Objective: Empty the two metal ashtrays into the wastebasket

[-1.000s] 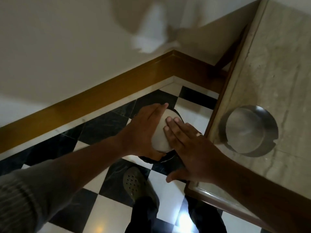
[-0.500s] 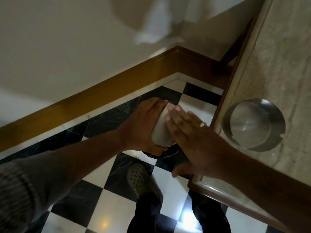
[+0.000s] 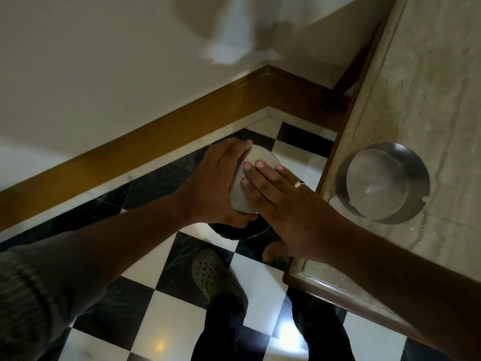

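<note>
Metal catches the dim light where the person's left hand (image 3: 218,183) clamps the first ashtray (image 3: 256,183), tipped bottom-up over the dark wastebasket (image 3: 235,231) on the checkered floor (image 3: 161,269). The right hand (image 3: 286,209) lies flat and open, fingers (image 3: 260,178) spread on the ashtray's underside and gripping nothing; it looks like a tap or press to knock the ash loose. So the first emptying seems to be in hand, with the basket mostly hidden beneath both hands, only its lower rim showing. The second ashtray (image 3: 382,182) sits upright on the marble tabletop (image 3: 429,87), well apart from the hands and untouched. Next, I would guess, the first ashtray must be turned upright and set back on the table, then the second one lifted. Compared with a second ago, the right fingers have slid further up across the base, and the hands sit a little higher against the floor tiles.
</note>
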A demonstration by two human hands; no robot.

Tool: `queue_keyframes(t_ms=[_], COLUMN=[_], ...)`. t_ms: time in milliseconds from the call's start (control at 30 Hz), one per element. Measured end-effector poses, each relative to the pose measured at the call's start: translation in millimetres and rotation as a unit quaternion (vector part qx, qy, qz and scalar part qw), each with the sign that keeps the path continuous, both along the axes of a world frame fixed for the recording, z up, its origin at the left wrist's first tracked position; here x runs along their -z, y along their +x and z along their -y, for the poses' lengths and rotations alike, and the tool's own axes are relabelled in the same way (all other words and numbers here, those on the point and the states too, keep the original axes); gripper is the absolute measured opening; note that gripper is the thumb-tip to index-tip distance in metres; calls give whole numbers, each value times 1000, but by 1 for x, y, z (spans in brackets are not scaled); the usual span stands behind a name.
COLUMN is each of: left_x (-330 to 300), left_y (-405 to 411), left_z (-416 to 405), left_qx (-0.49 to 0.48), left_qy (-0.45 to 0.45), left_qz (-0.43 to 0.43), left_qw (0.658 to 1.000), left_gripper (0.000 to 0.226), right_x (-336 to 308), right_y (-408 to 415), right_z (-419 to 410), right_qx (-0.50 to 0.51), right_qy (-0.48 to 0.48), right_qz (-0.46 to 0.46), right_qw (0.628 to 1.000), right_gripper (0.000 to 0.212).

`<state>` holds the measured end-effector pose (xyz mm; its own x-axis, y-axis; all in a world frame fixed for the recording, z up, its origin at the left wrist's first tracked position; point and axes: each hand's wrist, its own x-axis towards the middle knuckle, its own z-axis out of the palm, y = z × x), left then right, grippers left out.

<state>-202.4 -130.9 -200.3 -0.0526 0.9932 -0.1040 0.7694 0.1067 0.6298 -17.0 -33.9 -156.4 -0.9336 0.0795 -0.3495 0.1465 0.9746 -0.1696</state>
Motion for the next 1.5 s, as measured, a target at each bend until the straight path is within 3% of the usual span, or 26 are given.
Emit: queue_keyframes(t_ms=[133, 233, 300, 367, 433, 467, 533, 633, 800, 967, 1200, 1333, 1500], left_x=[-3, -19, -37, -54, -75, -88, -107, -136, -178, -190, -173, -156, -143], left_y=[-3, -4, -5, -6, -3, 1, 15, 43, 100, 186, 302, 329, 328], left_z=[-4, -3, -2, -3, -5, -10, -14, -32, -73, -115, -157, -171, -175], left_qx=[-13, -63, -192, -334, -417, -432, -443, -446, -441, -414, -355, -330, -321], left_qy=[19, -18, -83, -112, -106, -108, -128, -144, -180, -199, -244, -271, -284], left_qz=[16, 120, 263, 390, 442, 441, 420, 379, 369, 403, 427, 391, 348], left_qw=[1000, 991, 942, 851, 788, 779, 782, 798, 798, 792, 795, 815, 834], left_gripper=[123, 109, 95, 75, 56, 56, 60, 51, 47, 20, 32, 42, 31], right_x=[3, -1, -6, -15, -21, -26, -32, -52, -78, -105, -86, -61, -44], right_y=[1, 0, -4, -9, -12, -10, -6, 11, 64, 153, 263, 288, 287], right_z=[-1, -3, -1, 0, 2, -2, -6, -19, -43, -82, -116, -122, -121], right_qx=[37, 97, 206, 343, 444, 484, 552, 616, 670, 696, 733, 750, 742], right_qy=[5, -47, -153, -256, -268, -256, -277, -376, -347, -277, -177, -196, -203], right_qz=[-35, -93, -143, -162, -179, -184, -183, -164, -153, -163, -105, -71, -78], right_qw=[999, 990, 956, 889, 836, 816, 765, 673, 638, 642, 648, 628, 634], right_gripper=[107, 71, 57, 52, 43, 34, 15, 21, 16, 16, 18, 19, 15])
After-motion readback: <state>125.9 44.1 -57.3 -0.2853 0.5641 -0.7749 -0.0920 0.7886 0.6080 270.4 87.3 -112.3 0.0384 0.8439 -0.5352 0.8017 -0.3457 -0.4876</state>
